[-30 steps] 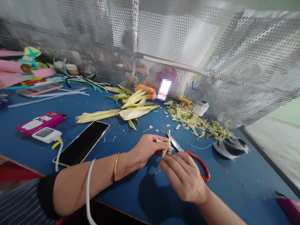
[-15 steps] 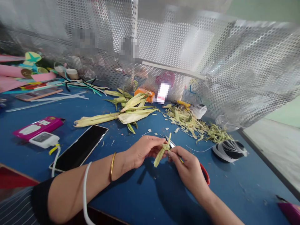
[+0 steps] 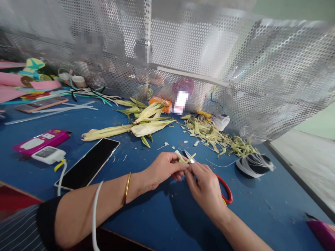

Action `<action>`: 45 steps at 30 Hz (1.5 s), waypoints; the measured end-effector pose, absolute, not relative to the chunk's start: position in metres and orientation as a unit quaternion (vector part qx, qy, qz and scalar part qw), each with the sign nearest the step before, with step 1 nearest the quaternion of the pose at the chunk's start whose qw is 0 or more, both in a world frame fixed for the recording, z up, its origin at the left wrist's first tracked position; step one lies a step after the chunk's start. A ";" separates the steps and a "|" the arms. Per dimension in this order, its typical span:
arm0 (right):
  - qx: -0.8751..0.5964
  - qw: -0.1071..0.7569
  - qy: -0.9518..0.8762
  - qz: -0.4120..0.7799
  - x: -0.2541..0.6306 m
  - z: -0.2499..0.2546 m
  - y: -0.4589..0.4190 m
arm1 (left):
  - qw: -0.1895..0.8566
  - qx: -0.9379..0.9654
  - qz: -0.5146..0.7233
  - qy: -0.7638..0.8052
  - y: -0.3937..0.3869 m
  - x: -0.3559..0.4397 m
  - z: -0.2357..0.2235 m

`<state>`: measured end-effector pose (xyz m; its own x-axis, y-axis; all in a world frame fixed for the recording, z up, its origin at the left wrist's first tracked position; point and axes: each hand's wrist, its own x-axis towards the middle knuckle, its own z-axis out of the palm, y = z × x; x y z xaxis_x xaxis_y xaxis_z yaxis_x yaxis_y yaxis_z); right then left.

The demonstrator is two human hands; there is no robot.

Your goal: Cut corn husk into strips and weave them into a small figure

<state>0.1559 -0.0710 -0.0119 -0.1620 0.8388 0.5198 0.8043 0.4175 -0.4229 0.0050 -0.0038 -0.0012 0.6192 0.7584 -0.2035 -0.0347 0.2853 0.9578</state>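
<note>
My left hand [image 3: 166, 166] is closed, pinching a pale green corn husk strip [image 3: 180, 156] between thumb and fingers. Opposite it, my right hand [image 3: 205, 179] also has its fingertips closed at the strip, and the two hands meet there. Two ends of the husk stick up above the fingers; its middle is hidden by them. Scissors [image 3: 225, 190] with red handles lie on the table behind my right hand, which covers their middle; the blade tips show just beyond the fingers.
Whole corn husks [image 3: 153, 129] lie ahead, with a heap of husk scraps [image 3: 206, 134] to their right. A spool of white thread [image 3: 253, 165] stands at right. On the left are a dark phone [image 3: 90, 164] and a white device with cable [image 3: 48, 153]. A perforated metal screen [image 3: 188, 45] rises behind.
The husk strip has been turned: its broad end pointed down toward me and now points up. My left thumb has come down over its middle. The scissors stay on the table.
</note>
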 end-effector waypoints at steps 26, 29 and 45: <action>-0.588 0.510 -0.498 0.382 0.164 -0.014 -0.062 | 0.715 0.564 0.214 0.355 -0.002 0.002 0.005; -0.607 0.502 -0.504 0.355 0.165 -0.016 -0.063 | 0.712 0.580 0.199 0.342 -0.002 0.003 0.003; -0.566 0.489 -0.474 0.465 0.160 -0.008 -0.064 | 0.684 0.632 0.122 0.343 -0.009 0.003 0.003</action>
<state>0.1601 -0.0645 -0.0075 0.1183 0.9910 -0.0633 0.0817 -0.0732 -0.9940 0.0034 -0.0085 0.0032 0.7354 0.5998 -0.3152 0.2672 0.1707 0.9484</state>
